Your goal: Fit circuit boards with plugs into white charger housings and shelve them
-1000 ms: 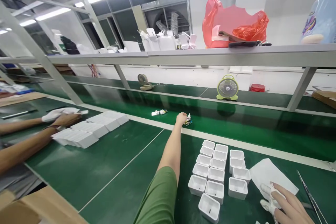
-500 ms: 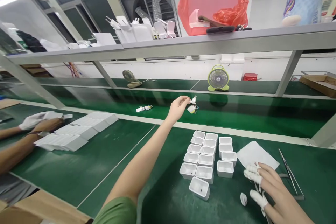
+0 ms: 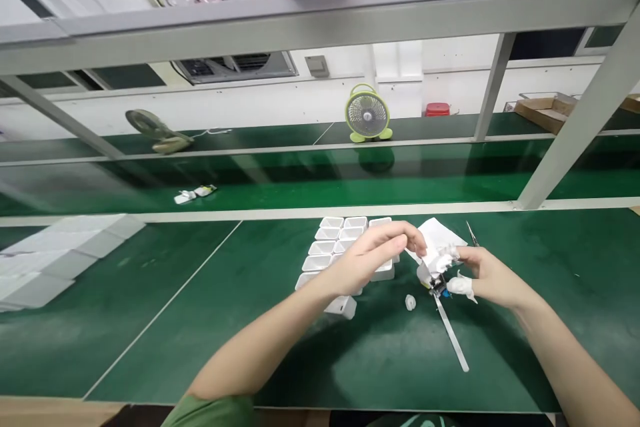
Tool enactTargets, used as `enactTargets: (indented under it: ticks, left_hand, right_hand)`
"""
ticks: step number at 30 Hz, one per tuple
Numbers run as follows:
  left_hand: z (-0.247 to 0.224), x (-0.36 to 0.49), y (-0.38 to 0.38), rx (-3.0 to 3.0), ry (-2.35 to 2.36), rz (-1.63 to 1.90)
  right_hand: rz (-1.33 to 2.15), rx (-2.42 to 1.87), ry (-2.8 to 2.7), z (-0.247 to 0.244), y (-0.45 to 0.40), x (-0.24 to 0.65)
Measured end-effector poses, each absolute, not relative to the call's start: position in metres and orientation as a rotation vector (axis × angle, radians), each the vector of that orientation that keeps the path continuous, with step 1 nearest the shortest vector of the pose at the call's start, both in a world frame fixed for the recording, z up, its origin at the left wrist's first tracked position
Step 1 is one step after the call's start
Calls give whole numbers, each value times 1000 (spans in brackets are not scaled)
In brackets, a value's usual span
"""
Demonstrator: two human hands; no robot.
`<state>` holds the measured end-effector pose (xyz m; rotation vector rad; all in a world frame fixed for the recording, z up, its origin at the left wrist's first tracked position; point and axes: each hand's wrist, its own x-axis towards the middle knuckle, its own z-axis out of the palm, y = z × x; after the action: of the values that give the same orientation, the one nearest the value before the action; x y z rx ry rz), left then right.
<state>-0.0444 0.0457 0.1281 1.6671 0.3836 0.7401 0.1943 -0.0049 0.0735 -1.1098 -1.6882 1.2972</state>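
Note:
A small charger assembly [image 3: 437, 284], with white casing and dark and blue electronic parts, is in my right hand [image 3: 483, 273]. White finger covers wrap my right fingertips, which pinch it. My left hand [image 3: 377, 255] hovers just left of it, palm down, thumb and fingers apart; whether a fingertip touches the white part is hard to see. A flat pale strip [image 3: 453, 337] slants toward me from below the assembly. Behind my hands lies a white paper sheet [image 3: 437, 233]. Rows of small white plastic cases [image 3: 320, 262] stand left, partly hidden by my left hand and forearm.
Tweezers [image 3: 472, 233] lie beyond my right hand. A small white wad [image 3: 410, 302] sits nearer me. White cases are stacked at far left [image 3: 65, 250]. Another charger assembly [image 3: 195, 193] rests on the green belt. A green fan [image 3: 367, 115] stands behind, below an overhead shelf [image 3: 320, 23].
My left hand has come back from the belt toward my right hand. The charger assembly it held is now in my right hand. The view has tilted down and turned right.

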Motion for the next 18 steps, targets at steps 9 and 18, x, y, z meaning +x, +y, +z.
enactTargets:
  ticks: [9, 18]
  left_hand:
    - [147, -38, 31, 1718, 279, 531]
    - [145, -44, 23, 1818, 194, 376]
  right_hand:
    - [1443, -976, -1777, 66, -5, 185]
    - [1645, -768, -1893, 59, -10, 174]
